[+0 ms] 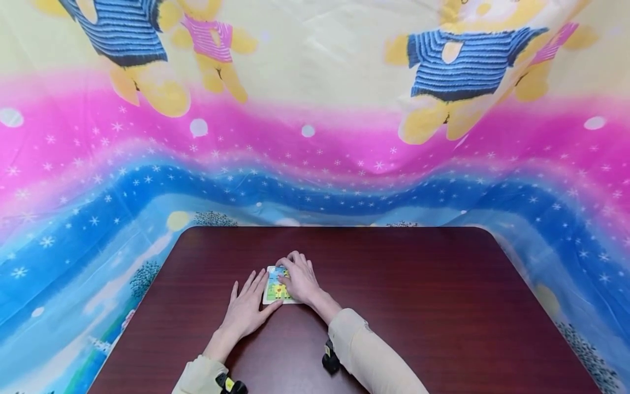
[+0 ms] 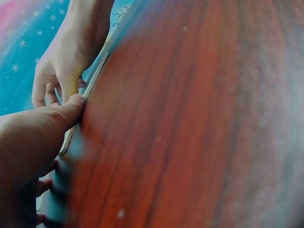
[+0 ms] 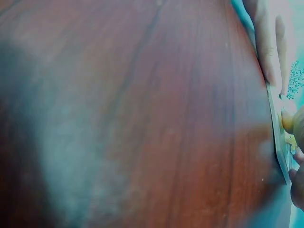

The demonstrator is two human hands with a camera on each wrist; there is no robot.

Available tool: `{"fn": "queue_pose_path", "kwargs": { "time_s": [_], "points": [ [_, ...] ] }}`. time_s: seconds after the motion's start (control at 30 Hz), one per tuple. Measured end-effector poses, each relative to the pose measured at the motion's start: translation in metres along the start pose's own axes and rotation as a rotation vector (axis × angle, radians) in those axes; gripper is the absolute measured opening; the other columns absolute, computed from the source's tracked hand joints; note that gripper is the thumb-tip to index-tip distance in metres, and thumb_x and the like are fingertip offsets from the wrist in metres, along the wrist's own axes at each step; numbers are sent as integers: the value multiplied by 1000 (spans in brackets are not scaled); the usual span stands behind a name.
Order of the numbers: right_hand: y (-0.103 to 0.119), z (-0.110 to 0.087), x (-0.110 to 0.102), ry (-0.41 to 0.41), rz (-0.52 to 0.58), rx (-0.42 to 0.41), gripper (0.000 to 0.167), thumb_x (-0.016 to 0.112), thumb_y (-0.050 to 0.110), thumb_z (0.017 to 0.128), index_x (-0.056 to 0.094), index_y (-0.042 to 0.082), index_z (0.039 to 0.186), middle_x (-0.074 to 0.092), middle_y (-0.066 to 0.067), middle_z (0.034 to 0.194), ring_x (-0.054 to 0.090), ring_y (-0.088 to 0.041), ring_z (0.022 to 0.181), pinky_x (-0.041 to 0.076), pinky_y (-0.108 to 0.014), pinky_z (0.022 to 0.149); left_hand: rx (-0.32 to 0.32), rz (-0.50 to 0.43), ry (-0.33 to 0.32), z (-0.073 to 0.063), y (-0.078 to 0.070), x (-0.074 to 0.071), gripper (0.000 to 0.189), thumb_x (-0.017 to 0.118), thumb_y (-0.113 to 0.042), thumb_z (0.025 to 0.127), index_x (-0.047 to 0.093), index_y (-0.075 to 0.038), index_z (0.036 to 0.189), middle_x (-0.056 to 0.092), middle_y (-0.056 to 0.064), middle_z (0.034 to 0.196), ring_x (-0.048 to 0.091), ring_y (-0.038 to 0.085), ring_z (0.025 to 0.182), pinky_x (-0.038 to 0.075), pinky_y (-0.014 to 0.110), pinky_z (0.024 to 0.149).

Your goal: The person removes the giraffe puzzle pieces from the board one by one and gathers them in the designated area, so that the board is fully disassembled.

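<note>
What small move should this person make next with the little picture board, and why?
Probably a gentle press with the right hand, since its fingers bend over the picture board while the left hand sits at the board's left side, thumb by the near edge, seemingly steadying it.

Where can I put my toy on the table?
The biggest bare patch of table lies between the right sleeve and the right edge. There's also room beyond the picture board, and a smaller patch left of the left grip. It's crowded at the board, with the right grip over it.
</note>
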State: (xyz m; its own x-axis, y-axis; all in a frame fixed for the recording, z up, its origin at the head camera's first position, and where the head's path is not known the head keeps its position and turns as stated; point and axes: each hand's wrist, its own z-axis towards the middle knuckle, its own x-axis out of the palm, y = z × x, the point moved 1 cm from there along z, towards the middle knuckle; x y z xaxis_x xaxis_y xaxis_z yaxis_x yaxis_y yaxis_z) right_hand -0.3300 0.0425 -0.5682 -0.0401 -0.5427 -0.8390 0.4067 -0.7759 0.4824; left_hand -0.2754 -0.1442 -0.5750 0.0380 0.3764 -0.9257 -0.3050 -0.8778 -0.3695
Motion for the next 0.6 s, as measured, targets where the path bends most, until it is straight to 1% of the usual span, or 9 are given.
{"fn": "queue_pose_path", "kwargs": {
  "time_s": [0.1,0.23,0.37,0.6],
  "points": [
    [0,0,-1,-14,-49,-35,26,75,24,106,74,22,131,61,-4,138,54,-23,124,44,-40,100,-2,-6,3,1,0,1,90,66,-61,104,35,-11,173,35,12,181,28,39,170,17,78,132],
    [0,0,-4,-15,-88,-73,26,76,25,105,75,21,131,65,-2,137,56,-23,123,45,-39,99,-3,-2,5,1,1,1,90,65,-61,104,35,-12,174,35,12,181,28,39,170,17,78,132],
    [-3,0,-3,-1,-54,-61,27,77,26,105,76,20,132,68,-2,133,58,-22,120,46,-37,96,-3,11,8,0,1,2,90,65,-61,104,34,-13,174,35,12,181,28,39,170,17,78,132],
    [-6,3,-2,14,12,-32,35,84,34,99,77,18,130,70,-1,128,60,-20,116,45,-36,94,-6,14,16,-1,1,3,89,65,-62,104,33,-16,175,35,11,181,28,38,170,17,78,132]
  ]
}}
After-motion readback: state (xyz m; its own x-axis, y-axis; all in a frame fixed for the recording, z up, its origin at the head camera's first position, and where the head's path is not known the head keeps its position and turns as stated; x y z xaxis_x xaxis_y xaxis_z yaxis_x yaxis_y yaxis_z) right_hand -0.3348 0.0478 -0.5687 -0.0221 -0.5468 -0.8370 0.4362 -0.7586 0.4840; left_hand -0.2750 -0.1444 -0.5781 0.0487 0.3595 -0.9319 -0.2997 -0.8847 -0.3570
